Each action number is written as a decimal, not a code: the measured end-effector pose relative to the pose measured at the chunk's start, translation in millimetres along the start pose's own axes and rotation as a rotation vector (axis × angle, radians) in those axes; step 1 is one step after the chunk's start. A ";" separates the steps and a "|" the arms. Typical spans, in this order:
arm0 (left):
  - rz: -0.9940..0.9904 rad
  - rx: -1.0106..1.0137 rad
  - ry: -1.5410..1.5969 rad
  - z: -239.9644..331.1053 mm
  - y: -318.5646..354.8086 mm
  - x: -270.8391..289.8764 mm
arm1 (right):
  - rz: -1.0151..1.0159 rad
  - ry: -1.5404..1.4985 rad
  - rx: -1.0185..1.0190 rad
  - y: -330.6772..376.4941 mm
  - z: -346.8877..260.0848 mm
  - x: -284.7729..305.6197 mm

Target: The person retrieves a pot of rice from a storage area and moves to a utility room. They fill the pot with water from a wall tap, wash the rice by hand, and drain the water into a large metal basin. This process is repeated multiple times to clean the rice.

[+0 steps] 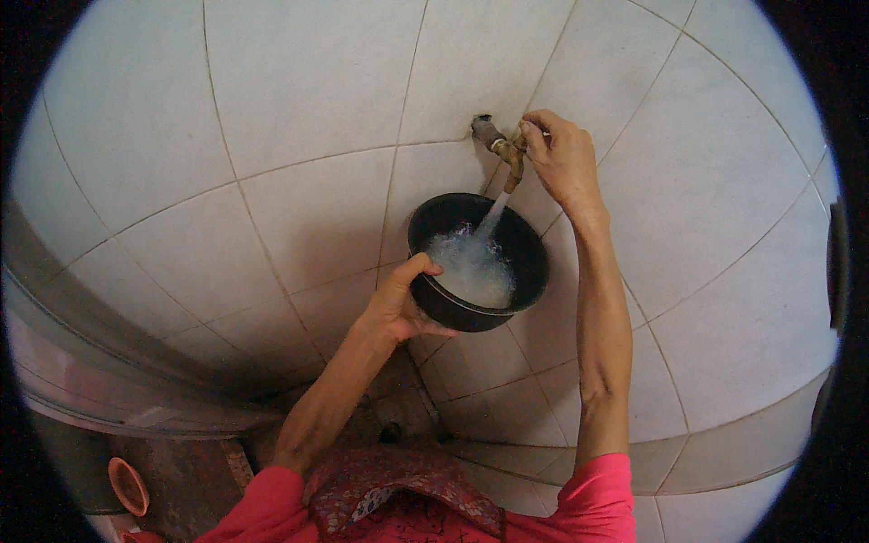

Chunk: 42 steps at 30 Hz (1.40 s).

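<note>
A dark round pot (534, 262) hangs tilted under a brass tap (511, 167) on the tiled wall. My left hand (405, 306) grips the pot's near left rim, thumb over the edge and fingers beneath. A stream of water (491, 217) runs from the spout into the pot, and the cloudy, frothing water (471, 267) hides whatever lies at its bottom. At the tap's handle my right hand (561, 158) is closed, thumb and fingers pinching it.
Pale tiled walls (308, 213) meet in a corner behind the tap. A curved, glossy pale surface (136, 403) bends along the lower left. An orange-rimmed round basin (128, 487) is on the brown floor (181, 480) at the lower left.
</note>
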State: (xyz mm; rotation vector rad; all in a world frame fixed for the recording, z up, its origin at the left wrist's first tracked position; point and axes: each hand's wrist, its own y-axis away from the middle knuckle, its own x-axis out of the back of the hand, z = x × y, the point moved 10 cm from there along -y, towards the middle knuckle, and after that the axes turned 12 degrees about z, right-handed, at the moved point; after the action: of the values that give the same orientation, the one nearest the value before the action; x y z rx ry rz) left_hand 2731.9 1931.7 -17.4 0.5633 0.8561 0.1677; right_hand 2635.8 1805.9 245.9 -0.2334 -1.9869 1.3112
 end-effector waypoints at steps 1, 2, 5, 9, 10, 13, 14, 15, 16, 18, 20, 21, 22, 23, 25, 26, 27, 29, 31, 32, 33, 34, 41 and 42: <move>-0.009 -0.003 0.001 0.3 -0.4 -0.3 | -0.003 0.007 -0.001 0.7 -0.7 -0.4; -0.019 -0.005 0.001 0.7 -0.7 -1.2 | -0.005 0.016 -0.001 0.7 -1.3 0.0; -0.023 -0.019 0.001 2.0 0.8 -3.1 | 0.031 0.075 0.046 1.2 -1.8 -0.2; -0.032 -0.021 -0.008 3.2 5.0 -8.1 | 0.033 0.102 0.046 3.5 -4.6 0.8; -0.035 -0.017 -0.012 2.8 3.7 -7.6 | 0.035 0.119 0.044 3.7 -4.7 0.7; -0.051 -0.011 -0.011 2.4 1.0 -8.4 | 0.036 0.142 0.036 3.0 -4.4 2.2; -0.059 -0.012 -0.004 2.9 1.8 -9.5 | 0.035 0.144 0.032 3.0 -4.4 2.3; -0.068 -0.012 0.003 3.5 2.9 -10.8 | 0.045 0.148 0.037 2.9 -5.4 3.4; -0.063 -0.015 -0.006 4.4 4.2 -11.4 | 0.055 0.154 0.042 2.9 -6.5 4.5; -0.044 -0.024 -0.022 6.6 5.9 -9.2 | 0.049 0.186 0.029 4.7 -9.0 1.4; -0.065 -0.003 0.002 4.3 -1.3 -6.7 | 0.022 0.254 -0.003 5.4 -13.9 0.6; -0.078 0.009 0.014 3.2 -3.4 -7.2 | 0.041 0.267 0.014 5.8 -15.8 1.4; -0.075 0.009 0.017 2.9 -3.9 -6.9 | 0.061 0.280 0.030 6.7 -16.7 1.2; -0.071 0.009 0.020 3.4 -2.7 -8.1 | 0.080 0.291 0.046 7.5 -17.4 1.2; -0.071 0.008 0.019 4.0 -2.1 -9.1 | 0.099 0.275 0.054 8.5 -18.3 1.4; -0.074 0.007 0.015 4.0 -1.9 -9.6 | 0.108 0.267 0.058 8.9 -19.0 1.8; -0.078 0.007 0.011 4.0 -2.0 -9.9 | 0.119 0.273 0.064 9.4 -19.5 2.1; -0.054 0.010 0.019 3.2 -7.1 -5.7 | 0.141 0.284 0.075 10.1 -20.9 2.4; -0.053 0.012 0.021 3.1 -8.5 -4.5 | 0.150 0.306 0.071 10.6 -20.7 1.8; -0.065 0.013 0.020 2.8 -8.3 -5.3 | 0.154 0.317 0.069 10.7 -20.9 1.6; -0.077 0.014 0.018 2.5 -8.2 -6.1 | 0.142 0.362 0.065 10.2 -21.4 1.1; -0.084 0.013 0.017 2.0 -8.8 -5.9 | 0.131 0.408 0.060 8.8 -23.0 1.5; -0.090 -0.001 0.002 -7.0 -13.4 4.8 | 0.132 0.610 0.080 1.2 -35.5 -14.5; -0.107 -0.002 -0.008 -8.0 -12.9 3.3 | 0.126 0.622 0.079 0.1 -36.1 -13.7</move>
State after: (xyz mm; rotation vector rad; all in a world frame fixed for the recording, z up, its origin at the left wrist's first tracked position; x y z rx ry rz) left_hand 2727.0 1925.3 -30.6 0.5143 0.8764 0.0690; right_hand 2669.3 1824.9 246.9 -0.6513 -1.4078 1.2022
